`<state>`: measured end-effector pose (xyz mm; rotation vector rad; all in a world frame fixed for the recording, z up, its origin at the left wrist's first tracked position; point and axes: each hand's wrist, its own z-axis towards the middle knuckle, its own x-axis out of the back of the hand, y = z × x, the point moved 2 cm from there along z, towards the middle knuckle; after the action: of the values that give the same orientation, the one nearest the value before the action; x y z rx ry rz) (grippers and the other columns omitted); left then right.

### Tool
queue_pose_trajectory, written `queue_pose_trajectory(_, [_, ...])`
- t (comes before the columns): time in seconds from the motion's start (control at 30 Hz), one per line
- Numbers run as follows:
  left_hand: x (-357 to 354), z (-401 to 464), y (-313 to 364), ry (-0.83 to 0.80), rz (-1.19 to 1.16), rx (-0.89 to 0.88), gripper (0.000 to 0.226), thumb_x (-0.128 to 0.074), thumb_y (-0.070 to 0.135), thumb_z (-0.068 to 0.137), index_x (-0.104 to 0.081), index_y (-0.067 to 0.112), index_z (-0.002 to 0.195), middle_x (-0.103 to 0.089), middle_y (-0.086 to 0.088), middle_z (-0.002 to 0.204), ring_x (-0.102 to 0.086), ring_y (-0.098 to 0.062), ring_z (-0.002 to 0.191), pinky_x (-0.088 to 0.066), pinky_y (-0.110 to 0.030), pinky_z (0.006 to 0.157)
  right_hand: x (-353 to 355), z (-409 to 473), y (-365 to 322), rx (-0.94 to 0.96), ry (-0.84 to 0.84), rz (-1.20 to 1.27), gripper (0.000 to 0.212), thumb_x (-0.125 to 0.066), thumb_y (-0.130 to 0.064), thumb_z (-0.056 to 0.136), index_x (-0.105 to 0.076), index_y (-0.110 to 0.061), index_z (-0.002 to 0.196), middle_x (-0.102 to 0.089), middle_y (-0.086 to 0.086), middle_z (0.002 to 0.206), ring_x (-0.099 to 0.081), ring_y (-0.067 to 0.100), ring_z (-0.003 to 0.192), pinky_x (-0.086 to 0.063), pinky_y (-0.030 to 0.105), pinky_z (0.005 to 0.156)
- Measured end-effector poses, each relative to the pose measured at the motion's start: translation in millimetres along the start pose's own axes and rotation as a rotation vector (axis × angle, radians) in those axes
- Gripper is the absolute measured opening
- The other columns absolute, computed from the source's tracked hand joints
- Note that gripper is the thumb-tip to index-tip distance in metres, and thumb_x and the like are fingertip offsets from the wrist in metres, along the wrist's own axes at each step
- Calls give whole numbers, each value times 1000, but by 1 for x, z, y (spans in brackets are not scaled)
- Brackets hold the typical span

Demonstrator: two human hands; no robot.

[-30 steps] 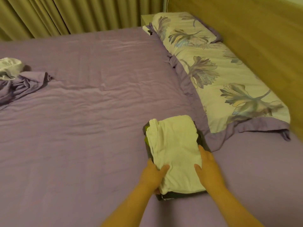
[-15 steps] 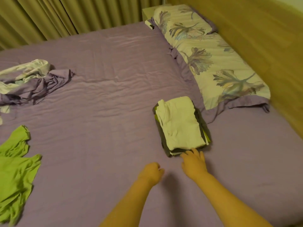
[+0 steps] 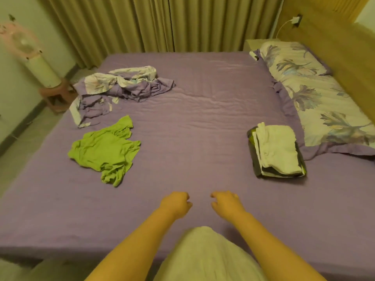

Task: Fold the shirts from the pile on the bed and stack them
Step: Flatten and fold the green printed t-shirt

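left hand [image 3: 176, 204]: fingers loosely curled, empty | right hand [image 3: 226, 202]: same | green shirt [image 3: 105, 152] far left of fingers | stack [image 3: 277, 150] right

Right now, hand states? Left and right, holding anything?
Left hand: fingers loosely curled, holding nothing, hovering over the purple bed sheet.
Right hand: fingers loosely curled, holding nothing, apart from the stack of folded shirts topped by a white one.

Bare forearms, no sleeves visible; pale, possibly white garment [image 3: 205, 258] over torso, blurred at frame bottom.
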<state>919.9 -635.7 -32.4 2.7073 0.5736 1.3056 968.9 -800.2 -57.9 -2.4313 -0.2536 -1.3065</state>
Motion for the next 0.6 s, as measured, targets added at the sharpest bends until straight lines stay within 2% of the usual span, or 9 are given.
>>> queue_pose_trajectory(0.17, [-2,-71,-117,104,-103,92,43,-42,34,100,-46,11,136,-50,-11,138,-48,-29,124,-41,-41,101,-32,-21,-116,125,-5,-44,42,-41,-27,97,-44,-22,138,-48,4,141,-44,23,129,-34,34,106])
queue_pose_trajectory(0.3, [-17,-116,-190,104,-185,166,40,-42,31,100,-49,8,132,-52,-13,134,-51,-31,119,-42,-40,100,-53,-33,-191,216,-21,-87,42,-41,-30,98,-44,-21,139,-49,4,141,-45,23,128,-35,34,106])
queue_pose_trajectory(0.4, [-28,-140,-232,100,-212,224,38,-40,29,100,-51,9,129,-54,-13,132,-54,-29,107,-45,-39,97,-63,-37,-235,278,-52,-129,42,-40,-30,98,-44,-20,138,-49,4,140,-46,23,128,-36,34,105])
queue_pose_trajectory(0.6, [-36,-151,-293,130,-108,312,34,-35,27,101,-51,12,128,-56,-10,130,-54,-31,114,-44,-36,92,-72,-20,-288,341,-102,-224,41,-40,-30,98,-45,-20,137,-51,5,138,-48,25,125,-35,36,104])
